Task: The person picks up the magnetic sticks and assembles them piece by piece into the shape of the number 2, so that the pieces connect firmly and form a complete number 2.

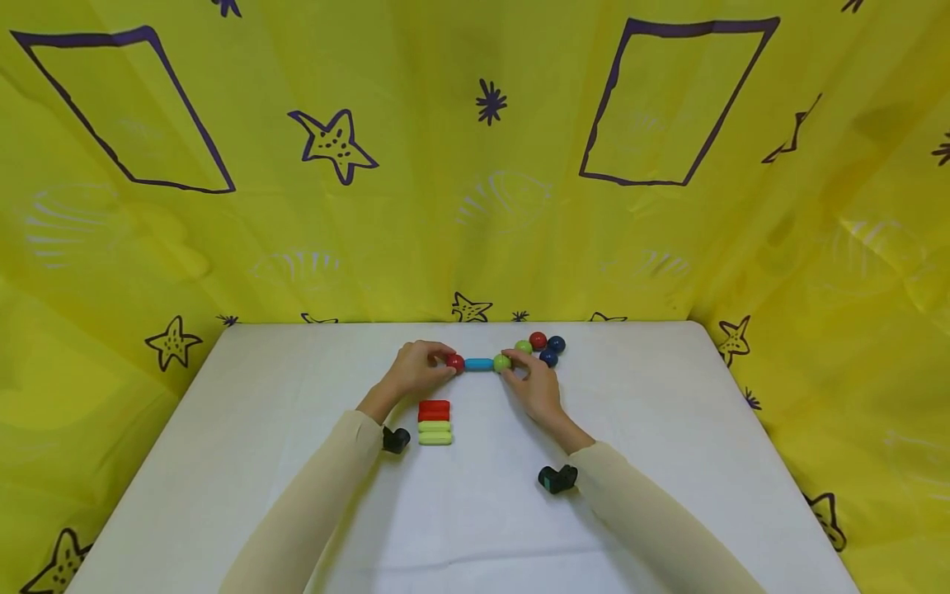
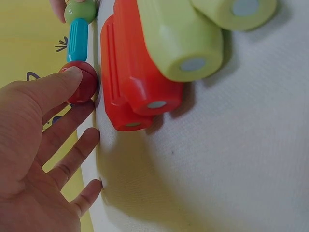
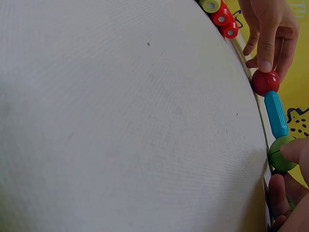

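Observation:
A blue rod (image 1: 478,365) lies level on the white table between a red ball (image 1: 456,363) at its left end and a green ball (image 1: 501,363) at its right end. Thumb and fingers of my left hand (image 1: 418,368) pinch the red ball; its other fingers spread loosely in the left wrist view. My right hand (image 1: 536,386) pinches the green ball from the other side. In the right wrist view, the rod (image 3: 275,114) meets both balls end to end in one line.
Two red rods (image 1: 434,411) and two light green rods (image 1: 435,433), with metal discs in their ends, lie stacked in a row nearer me. Beyond my right hand sit another green ball (image 1: 524,346), a red ball (image 1: 538,340) and two dark blue balls (image 1: 556,345). A yellow curtain (image 1: 475,206) surrounds the table.

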A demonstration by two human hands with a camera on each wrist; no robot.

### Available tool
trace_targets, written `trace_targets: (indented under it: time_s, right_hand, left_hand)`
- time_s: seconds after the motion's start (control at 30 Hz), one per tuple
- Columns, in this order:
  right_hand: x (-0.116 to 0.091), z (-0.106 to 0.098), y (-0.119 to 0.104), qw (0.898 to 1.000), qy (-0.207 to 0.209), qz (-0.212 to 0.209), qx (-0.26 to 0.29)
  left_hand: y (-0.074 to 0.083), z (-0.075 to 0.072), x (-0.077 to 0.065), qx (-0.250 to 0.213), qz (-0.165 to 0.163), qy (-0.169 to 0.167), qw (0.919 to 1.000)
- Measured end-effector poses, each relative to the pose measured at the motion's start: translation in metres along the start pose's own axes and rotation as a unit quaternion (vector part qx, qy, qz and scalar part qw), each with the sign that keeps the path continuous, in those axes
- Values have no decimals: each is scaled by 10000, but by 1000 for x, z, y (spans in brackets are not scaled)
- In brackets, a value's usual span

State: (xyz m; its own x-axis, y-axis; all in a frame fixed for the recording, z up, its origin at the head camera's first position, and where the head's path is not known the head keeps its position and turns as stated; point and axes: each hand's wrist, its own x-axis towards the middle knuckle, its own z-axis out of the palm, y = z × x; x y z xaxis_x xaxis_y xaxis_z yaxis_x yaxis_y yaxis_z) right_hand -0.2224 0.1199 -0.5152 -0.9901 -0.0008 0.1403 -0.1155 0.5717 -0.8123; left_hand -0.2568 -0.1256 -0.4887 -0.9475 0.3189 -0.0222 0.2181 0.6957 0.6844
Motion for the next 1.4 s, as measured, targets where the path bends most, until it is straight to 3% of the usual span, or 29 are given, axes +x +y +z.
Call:
trace_targets:
  time_s: [0.9, 1.4]
  right_hand:
    - [4, 8, -1, 9993, 7, 224, -307]
    - [1, 7, -5, 9991, 104, -15, -411]
  left_hand:
    - [-6, -6, 3, 27, 95, -82, 9999]
    - [-6, -7, 2, 13, 161, -74, 9998]
